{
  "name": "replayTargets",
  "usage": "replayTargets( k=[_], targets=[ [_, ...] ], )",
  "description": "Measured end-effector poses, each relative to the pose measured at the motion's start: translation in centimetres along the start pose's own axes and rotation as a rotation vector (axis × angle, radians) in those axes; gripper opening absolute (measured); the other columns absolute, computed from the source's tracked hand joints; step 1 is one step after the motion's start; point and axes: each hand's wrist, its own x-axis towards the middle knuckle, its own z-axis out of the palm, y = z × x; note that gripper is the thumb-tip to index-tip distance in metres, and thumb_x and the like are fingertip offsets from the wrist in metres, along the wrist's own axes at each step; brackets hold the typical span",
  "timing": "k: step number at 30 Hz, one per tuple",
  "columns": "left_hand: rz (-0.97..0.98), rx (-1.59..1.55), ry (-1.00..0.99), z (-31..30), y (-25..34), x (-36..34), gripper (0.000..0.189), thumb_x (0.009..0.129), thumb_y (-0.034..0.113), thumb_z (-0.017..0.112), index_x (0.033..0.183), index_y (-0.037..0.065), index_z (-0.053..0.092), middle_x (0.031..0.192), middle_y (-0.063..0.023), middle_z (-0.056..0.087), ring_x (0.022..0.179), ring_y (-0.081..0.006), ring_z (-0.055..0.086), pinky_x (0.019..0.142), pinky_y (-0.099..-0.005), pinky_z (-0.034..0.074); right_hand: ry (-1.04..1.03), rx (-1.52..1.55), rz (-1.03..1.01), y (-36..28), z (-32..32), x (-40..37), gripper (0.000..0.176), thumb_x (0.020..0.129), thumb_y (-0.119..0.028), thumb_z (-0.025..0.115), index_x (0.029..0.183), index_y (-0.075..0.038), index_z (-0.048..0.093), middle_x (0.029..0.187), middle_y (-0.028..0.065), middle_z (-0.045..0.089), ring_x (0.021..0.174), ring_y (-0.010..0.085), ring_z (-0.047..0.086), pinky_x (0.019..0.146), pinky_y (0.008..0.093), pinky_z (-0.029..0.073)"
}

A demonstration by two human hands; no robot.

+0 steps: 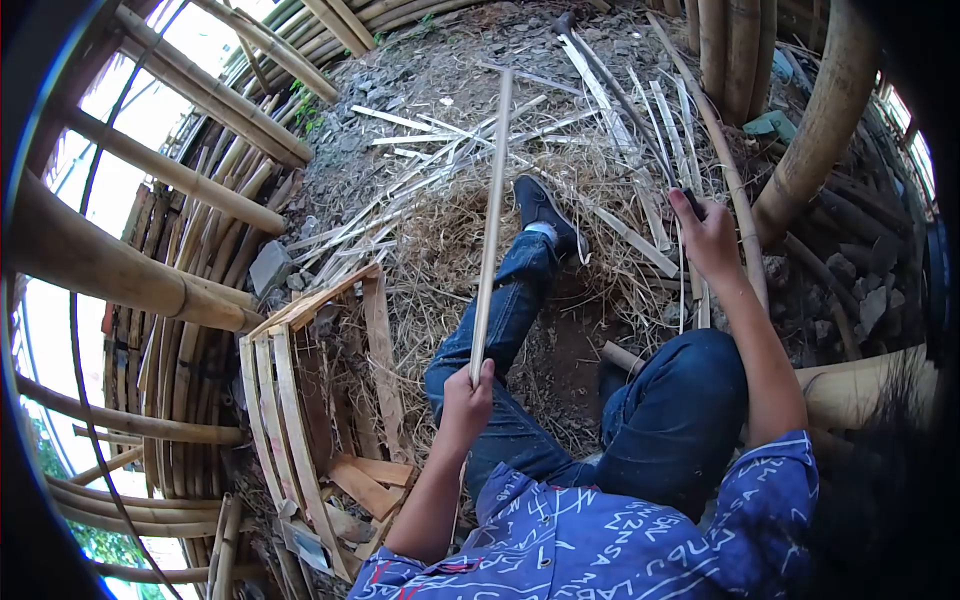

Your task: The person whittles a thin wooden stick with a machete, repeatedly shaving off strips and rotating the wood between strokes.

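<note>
A long pale bamboo strip (494, 210) rises from my left hand (467, 402), whose fingers are closed around it. The strip's lower end passes down beside my forearm. My right hand (708, 235) is closed on the dark handle of a knife (683, 197). From there a thin dark length points away over the ground, and where the blade ends is hard to make out. The two hands are well apart, on either side of my bent legs. Under the strip and around my shoe lie thin shavings (440, 240) and several split bamboo strips (450, 145).
A slatted wooden crate (285, 400) stands at my left, with wood offcuts (370, 485) in it. Bamboo poles (185, 190) frame the left side. Upright bamboo posts (825, 120) stand at the right, near a long pole (715, 135) on the ground. Stones (875, 300) lie beyond.
</note>
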Motion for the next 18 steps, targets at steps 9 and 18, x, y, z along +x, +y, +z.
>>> replayTargets(
  k=[9,18],
  targets=[
    [0.001,0.106,0.002,3.2,2.0,2.9,0.043,0.096,0.037,0.053,0.079,-0.003,0.054,0.06,-0.0206,0.053,0.054,-0.0362,0.051,0.055,-0.0422,0.041,-0.211,0.111,-0.348,-3.2,0.1,-1.8,0.054,0.084,-0.055,0.064,0.073,-0.003,0.064,0.054,0.0033,0.055,0.049,0.0149,0.053,0.047,0.0325,0.04],
    [-0.016,0.13,0.037,5.1,3.8,3.0,0.043,0.096,0.038,0.054,0.078,-0.002,0.052,0.058,-0.0215,0.052,0.054,-0.0403,0.05,0.052,-0.0442,0.04,-0.566,-0.596,-0.708,-4.1,2.8,-3.3,0.067,0.077,-0.072,0.055,0.072,-0.006,0.065,0.056,0.0134,0.061,0.056,0.0286,0.066,0.056,0.0388,0.051]
  ],
)
